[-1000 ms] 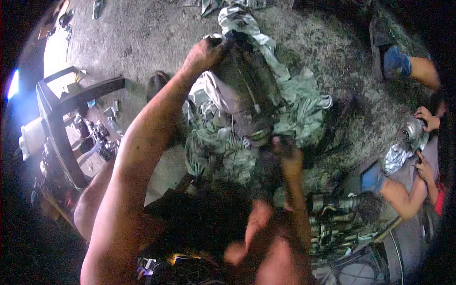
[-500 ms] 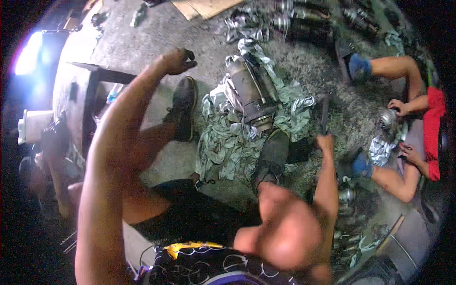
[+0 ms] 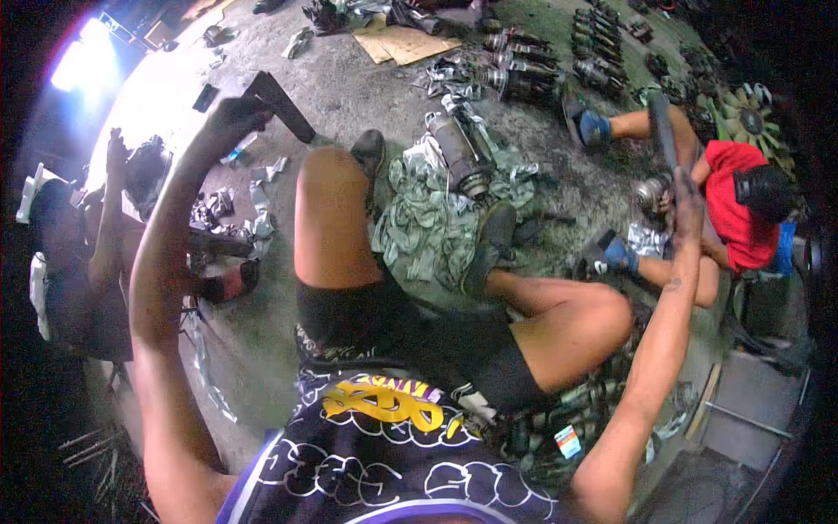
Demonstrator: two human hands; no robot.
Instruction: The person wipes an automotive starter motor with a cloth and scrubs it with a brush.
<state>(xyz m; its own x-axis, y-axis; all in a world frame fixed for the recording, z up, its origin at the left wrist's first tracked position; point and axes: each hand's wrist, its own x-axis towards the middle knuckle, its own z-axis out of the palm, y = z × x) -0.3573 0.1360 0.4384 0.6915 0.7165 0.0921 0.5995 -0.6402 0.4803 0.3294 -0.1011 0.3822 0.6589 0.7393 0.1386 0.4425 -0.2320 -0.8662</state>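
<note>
Head view: the motor (image 3: 454,150) lies on crumpled rags (image 3: 417,223) on the floor, looking whole, with neither hand on it; work on it seems paused, and how much is done or left cannot be told. Left of the motor, the left hand (image 3: 240,116) is stretched out, grasping a dark angled piece (image 3: 288,113); well right of it, the right hand (image 3: 688,196) grips a dark bar (image 3: 661,131), arm extended.

Mechanical workshop, grimy floor (image 3: 367,100), rows of metal parts (image 3: 524,72), metal cylinder (image 3: 451,150) on crumpled rags (image 3: 419,231), bladed wheel (image 3: 749,120)
</note>
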